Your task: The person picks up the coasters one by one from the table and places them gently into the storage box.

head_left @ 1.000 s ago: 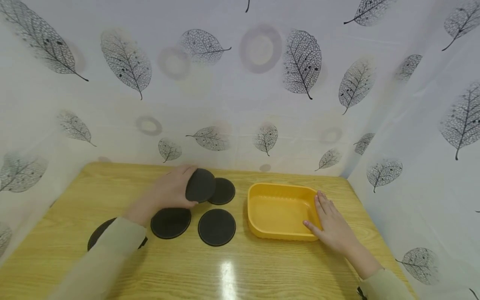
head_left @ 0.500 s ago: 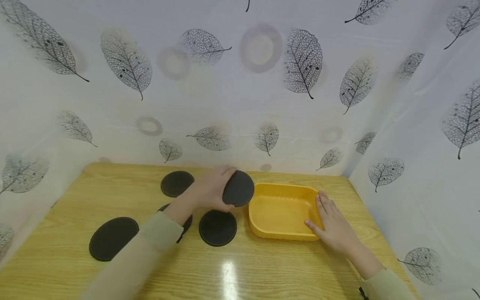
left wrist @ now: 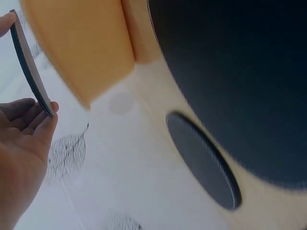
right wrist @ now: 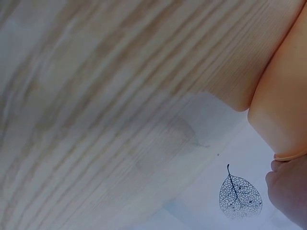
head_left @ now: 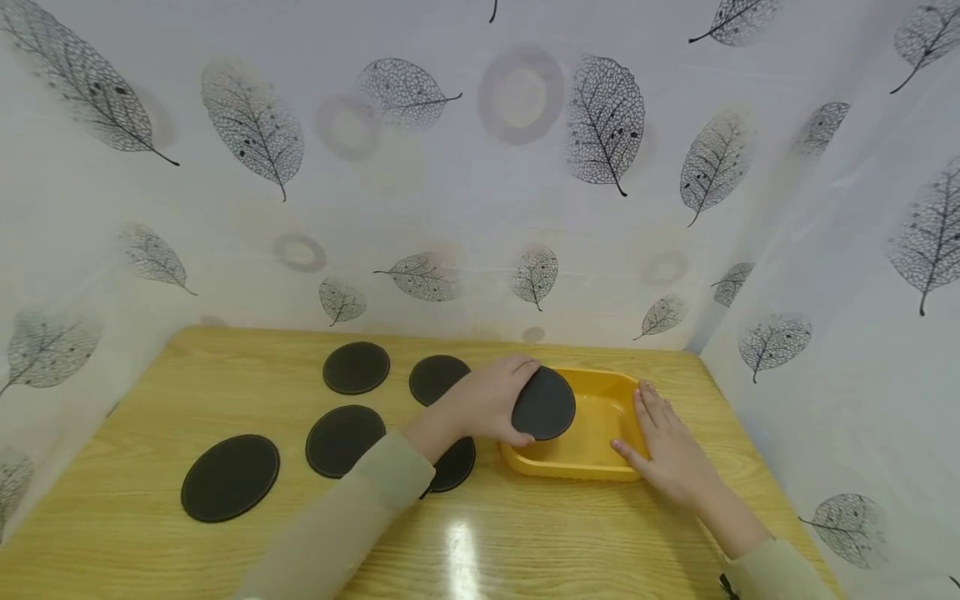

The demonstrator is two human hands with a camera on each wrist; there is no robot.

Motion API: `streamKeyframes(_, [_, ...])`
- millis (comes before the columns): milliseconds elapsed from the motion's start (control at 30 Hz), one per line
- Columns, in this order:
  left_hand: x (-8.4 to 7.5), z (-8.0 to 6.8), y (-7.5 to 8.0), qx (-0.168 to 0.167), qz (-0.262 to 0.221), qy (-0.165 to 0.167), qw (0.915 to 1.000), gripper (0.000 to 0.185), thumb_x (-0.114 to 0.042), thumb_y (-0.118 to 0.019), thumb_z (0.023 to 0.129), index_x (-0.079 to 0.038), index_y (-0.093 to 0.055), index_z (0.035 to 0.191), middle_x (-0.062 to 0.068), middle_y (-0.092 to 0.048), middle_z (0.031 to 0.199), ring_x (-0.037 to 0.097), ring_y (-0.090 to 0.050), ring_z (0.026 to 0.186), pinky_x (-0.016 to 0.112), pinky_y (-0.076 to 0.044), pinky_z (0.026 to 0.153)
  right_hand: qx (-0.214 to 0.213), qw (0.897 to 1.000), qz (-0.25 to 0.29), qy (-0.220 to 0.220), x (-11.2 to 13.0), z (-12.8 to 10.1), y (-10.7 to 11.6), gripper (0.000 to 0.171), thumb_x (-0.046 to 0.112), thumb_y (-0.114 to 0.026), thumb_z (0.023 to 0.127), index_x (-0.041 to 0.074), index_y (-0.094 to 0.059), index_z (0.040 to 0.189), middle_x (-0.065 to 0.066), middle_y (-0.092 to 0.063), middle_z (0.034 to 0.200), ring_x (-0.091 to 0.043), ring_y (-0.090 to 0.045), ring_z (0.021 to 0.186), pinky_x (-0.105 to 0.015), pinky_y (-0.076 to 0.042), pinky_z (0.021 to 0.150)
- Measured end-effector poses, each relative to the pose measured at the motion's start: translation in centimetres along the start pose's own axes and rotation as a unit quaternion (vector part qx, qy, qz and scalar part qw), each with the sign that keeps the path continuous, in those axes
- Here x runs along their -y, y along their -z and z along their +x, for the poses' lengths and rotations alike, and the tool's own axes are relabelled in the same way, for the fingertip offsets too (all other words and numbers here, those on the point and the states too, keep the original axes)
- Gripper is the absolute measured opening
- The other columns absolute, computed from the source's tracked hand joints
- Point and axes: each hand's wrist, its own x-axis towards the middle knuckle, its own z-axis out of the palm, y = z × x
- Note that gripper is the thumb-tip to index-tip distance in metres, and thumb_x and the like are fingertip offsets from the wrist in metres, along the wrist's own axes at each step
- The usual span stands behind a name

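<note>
My left hand (head_left: 487, 400) pinches a round black coaster (head_left: 545, 404) by its edge, tilted above the left part of a yellow plastic basket (head_left: 577, 471). In the left wrist view, the thumb and fingertips hold that coaster (left wrist: 29, 67) at opposite edges. My right hand (head_left: 671, 450) rests on the basket's right rim with its fingers straight; the thumb reaches over the rim. The right wrist view catches only a bit of this hand (right wrist: 290, 191) against the basket wall (right wrist: 283, 96).
More black coasters lie flat on the wooden table (head_left: 375, 533): one at far left (head_left: 230, 477), others at back (head_left: 356, 367) and middle (head_left: 343, 440). Two, a back coaster (head_left: 435, 377) and a front coaster (head_left: 456, 467), are partly covered by the left arm. A leaf-print curtain (head_left: 450, 208) borders the table.
My left hand has carried the coaster rightward, from above the table coasters to over the basket. The coasters on the table and my right hand have stayed put.
</note>
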Motion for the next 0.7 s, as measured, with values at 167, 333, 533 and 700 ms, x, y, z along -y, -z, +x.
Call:
streamKeyframes(167, [-1.0, 1.2, -1.3, 0.03, 0.014, 0.004, 0.9995, 0.113, -0.058, -0.084, 0.08, -0.006, -0.033, 0.166, 0.012, -0.041, 0.169, 0.026, -0.045, 0.154, 0.039, -0.046, 0.123, -0.013, 1.0, 0.001, 0.01, 0.0, 0.1, 0.0, 0.089, 0.047, -0.058, 0.106, -0.018, -0.028, 0.159, -0.035, -0.018, 0.172, -0.053, -0.024, 0.158, -0.036, 0.002, 0.138])
streamKeyframes(333, [-1.8, 1.9, -2.1, 0.054, 0.019, 0.011, 0.9983, 0.11, -0.056, -0.084, 0.082, -0.007, -0.033, 0.166, 0.011, -0.041, 0.169, 0.025, -0.044, 0.155, 0.037, -0.046, 0.123, -0.005, 1.0, 0.005, 0.003, 0.0, 0.1, 0.0, 0.09, 0.047, -0.058, 0.106, -0.018, -0.027, 0.159, -0.035, -0.017, 0.172, -0.052, -0.022, 0.159, -0.032, 0.006, 0.136])
streamKeyframes(533, [-2.4, 2.5, -3.0, 0.076, 0.05, 0.007, 0.9958, 0.104, -0.056, -0.084, 0.083, -0.006, -0.04, 0.162, 0.01, -0.046, 0.164, 0.024, -0.048, 0.151, 0.033, -0.045, 0.123, 0.004, 1.0, 0.007, -0.003, -0.1, 0.1, 0.0, 0.09, 0.048, -0.058, 0.106, -0.017, -0.026, 0.16, -0.035, -0.016, 0.172, -0.052, -0.02, 0.16, -0.031, 0.007, 0.136])
streamKeyframes(700, [-2.7, 2.9, -3.6, 0.097, 0.091, 0.012, 0.991, 0.099, -0.059, -0.083, 0.084, -0.007, -0.045, 0.159, 0.007, -0.053, 0.156, 0.021, -0.055, 0.143, 0.03, -0.049, 0.119, 0.005, 1.0, 0.01, -0.007, 0.0, 0.0, 0.0, 0.09, 0.048, -0.057, 0.106, -0.017, -0.025, 0.16, -0.034, -0.016, 0.173, -0.051, -0.02, 0.16, -0.03, 0.008, 0.136])
